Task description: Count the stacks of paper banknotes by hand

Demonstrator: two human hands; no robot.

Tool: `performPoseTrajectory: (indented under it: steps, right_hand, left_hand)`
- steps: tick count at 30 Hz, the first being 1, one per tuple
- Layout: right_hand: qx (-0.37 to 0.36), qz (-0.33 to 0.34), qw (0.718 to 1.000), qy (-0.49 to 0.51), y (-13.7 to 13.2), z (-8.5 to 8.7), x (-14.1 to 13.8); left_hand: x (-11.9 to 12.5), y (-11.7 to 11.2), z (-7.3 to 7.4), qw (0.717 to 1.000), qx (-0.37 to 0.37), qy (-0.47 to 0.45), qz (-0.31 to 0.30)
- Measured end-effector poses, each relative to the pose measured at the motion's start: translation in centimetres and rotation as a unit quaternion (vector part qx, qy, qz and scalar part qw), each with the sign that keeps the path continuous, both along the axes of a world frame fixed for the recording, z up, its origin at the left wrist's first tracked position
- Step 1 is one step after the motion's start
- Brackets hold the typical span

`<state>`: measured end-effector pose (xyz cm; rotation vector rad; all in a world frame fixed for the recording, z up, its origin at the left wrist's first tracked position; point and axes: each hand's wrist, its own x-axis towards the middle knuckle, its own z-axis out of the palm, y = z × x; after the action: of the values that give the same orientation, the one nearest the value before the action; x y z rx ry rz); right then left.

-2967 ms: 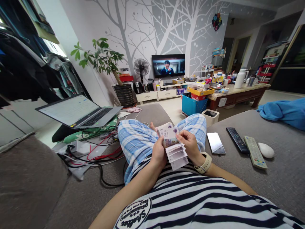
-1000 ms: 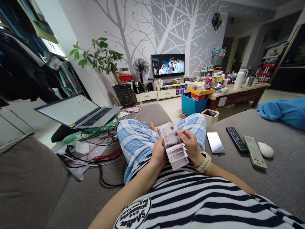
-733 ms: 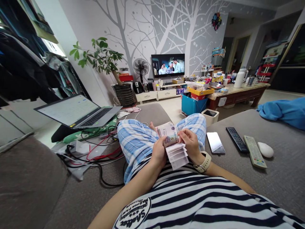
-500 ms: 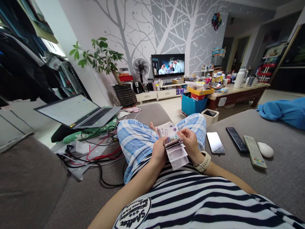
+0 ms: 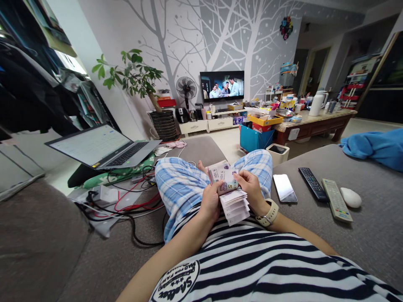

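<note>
I sit on a grey sofa with my knees up in blue plaid trousers. Both hands hold a wad of banknotes (image 5: pixel 227 184) above my lap. My left hand (image 5: pixel 210 202) is closed round the wad's left side. My right hand (image 5: pixel 251 189), with a pale watch on its wrist, pinches the top note, a purple one marked 5. Several notes are folded down toward me and fan out below the hands.
To my right on the sofa lie a phone (image 5: pixel 284 188), a black remote (image 5: pixel 312 183), a grey remote (image 5: pixel 336 200) and a white mouse (image 5: pixel 351 197). An open laptop (image 5: pixel 102 147) and tangled cables (image 5: pixel 126 201) are on my left. A blue cloth (image 5: pixel 374 147) lies far right.
My right hand has gone on flipping notes off the wad's top, one after another, so the folded-down fan below the hands is thicker. My arms and the wad stay in place.
</note>
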<state>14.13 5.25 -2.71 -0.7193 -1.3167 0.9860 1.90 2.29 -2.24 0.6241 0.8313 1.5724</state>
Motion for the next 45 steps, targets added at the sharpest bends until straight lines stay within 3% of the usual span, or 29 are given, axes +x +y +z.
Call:
performPoseTrajectory:
  steps: [8,45]
  right_hand:
    - [0.007,0.007,1.0,0.011,-0.34,0.08,-0.04]
    - [0.006,0.019,1.0,0.011,-0.73,0.28,-0.02]
  left_hand:
    - [-0.12,0.85,-0.81,0.999,0.013,-0.035,0.018]
    - [-0.12,0.7,-0.81,1.0,0.003,-0.019,0.018]
